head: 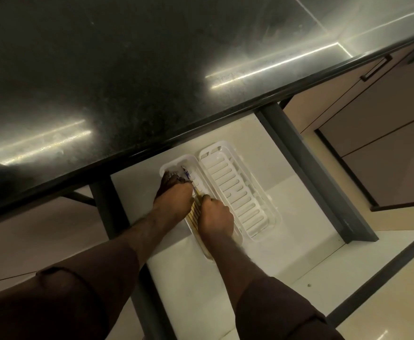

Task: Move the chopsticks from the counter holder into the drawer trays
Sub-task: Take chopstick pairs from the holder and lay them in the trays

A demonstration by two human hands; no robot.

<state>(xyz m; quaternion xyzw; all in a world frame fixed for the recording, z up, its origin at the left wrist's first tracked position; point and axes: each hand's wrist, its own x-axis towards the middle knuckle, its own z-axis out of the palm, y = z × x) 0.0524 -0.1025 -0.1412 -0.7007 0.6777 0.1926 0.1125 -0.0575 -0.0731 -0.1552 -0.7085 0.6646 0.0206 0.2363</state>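
Chopsticks [194, 212] lie in left tray [238, 238] of open drawer [299, 217]. Left hand [174, 200] flat on tips, right hand [215, 217] pinching one stick, prob. aligning bundle. Right tray [238, 190] empty.

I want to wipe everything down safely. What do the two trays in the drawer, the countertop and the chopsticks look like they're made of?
The two white slotted trays look like moulded glossy plastic, with rounded rims. The black speckled countertop seems to be polished stone, since it reflects light streaks. The tan chopsticks between both hands look like wood or bamboo, though that is uncertain.
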